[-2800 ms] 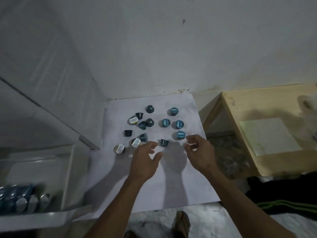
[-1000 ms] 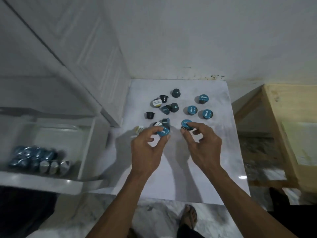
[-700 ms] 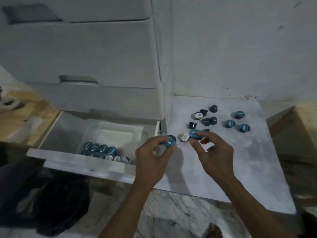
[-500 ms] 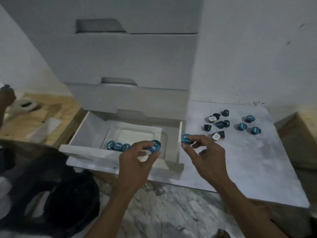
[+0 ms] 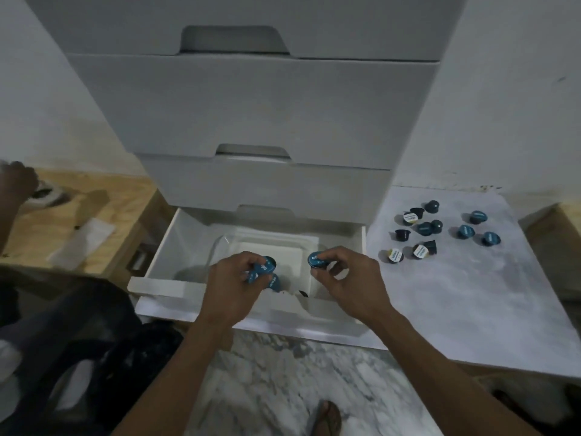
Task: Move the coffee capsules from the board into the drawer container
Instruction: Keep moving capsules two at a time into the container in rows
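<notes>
The teal capsule [image 5: 317,259] is sitting pinched in the right hand [image 5: 347,278], directly above the white container [image 5: 267,243] in the open drawer [image 5: 163,247]. The left hand [image 5: 234,283] is clamping another capsule [image 5: 263,269] there too; the drop is lying straight below both.

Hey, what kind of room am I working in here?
Probably a home utility or storage corner: a white drawer unit against a plain wall, a marble-patterned floor, and coffee capsules spread on a white board.
</notes>
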